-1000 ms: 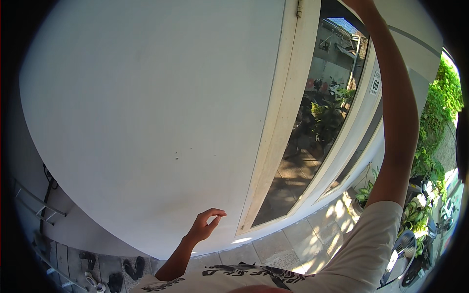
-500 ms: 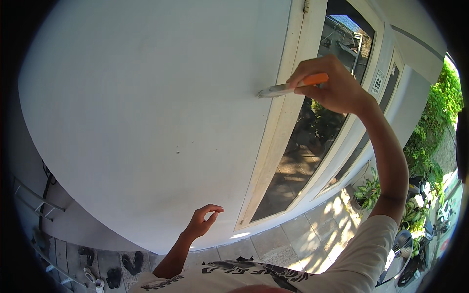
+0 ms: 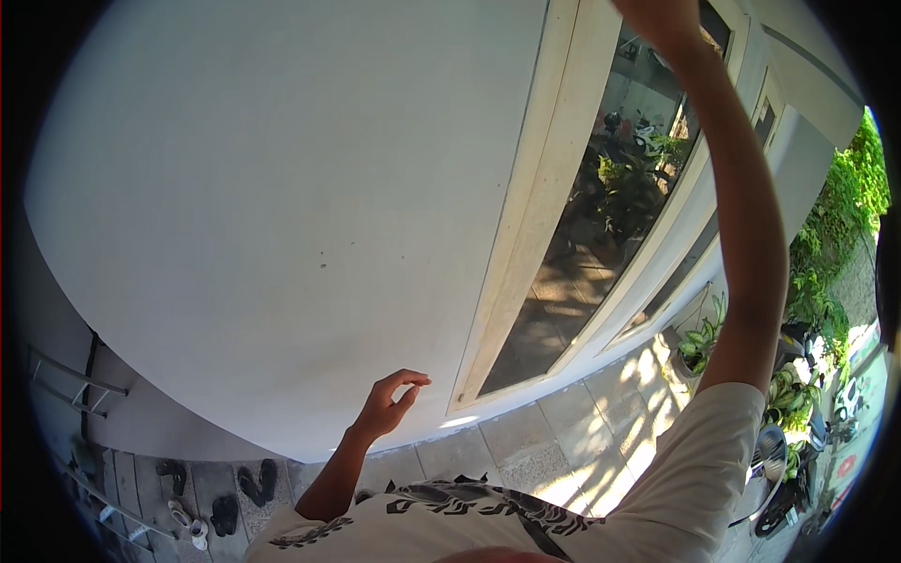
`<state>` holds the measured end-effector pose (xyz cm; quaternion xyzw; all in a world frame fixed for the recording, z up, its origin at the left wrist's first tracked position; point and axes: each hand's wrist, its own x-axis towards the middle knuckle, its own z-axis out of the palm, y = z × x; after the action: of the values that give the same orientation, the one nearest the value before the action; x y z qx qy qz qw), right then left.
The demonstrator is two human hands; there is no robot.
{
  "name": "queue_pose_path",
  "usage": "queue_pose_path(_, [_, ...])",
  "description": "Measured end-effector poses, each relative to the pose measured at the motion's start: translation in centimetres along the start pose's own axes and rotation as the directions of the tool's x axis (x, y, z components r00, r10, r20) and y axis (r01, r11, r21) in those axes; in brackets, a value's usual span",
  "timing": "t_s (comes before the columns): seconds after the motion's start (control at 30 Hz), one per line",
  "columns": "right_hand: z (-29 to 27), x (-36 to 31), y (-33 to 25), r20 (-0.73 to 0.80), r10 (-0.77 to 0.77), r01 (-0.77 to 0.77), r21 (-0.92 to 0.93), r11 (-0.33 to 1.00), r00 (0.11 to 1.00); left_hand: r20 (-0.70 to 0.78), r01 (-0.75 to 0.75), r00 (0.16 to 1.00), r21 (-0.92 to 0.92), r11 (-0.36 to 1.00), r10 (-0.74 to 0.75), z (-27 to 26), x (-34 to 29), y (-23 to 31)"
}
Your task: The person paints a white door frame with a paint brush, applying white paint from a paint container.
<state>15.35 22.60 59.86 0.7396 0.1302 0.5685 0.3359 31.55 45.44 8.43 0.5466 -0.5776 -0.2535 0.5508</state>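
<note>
Beside white wall [image 3: 263, 188], left hand [image 3: 387, 405], fingers curled

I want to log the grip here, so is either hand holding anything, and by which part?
The left hand holds nothing; its fingers curl loosely in front of the white wall. The right hand is raised past the top edge of the picture, so its hold cannot be told.

The left hand [image 3: 387, 405] hangs low in front of the white wall [image 3: 282, 206], empty, its fingers loosely curled with thumb and forefinger near each other, close to the wall's lower edge and just beside the bottom of the cream window frame [image 3: 526, 225]. The right hand [image 3: 657, 14] is raised high over the window frame and is cut off by the picture's upper edge, so its grip cannot be told
</note>
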Motion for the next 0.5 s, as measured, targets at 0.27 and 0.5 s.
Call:
queue_pose_path(0.27, [2.3,-15.2,-10.5,0.112,-0.039,0.044,-0.041,0.998,0.993,0.033,-0.005,0.999,0.005,1.000,0.005,0.8,0.3,0.3])
queue_pose_path(0.5, [-1.8,-15.4,-15.3,0.454,-0.023,-0.092,0.230,0.969,0.891,0.001,0.030,1.000,-0.002,1.000,-0.030,1.0,-0.1,0.9])
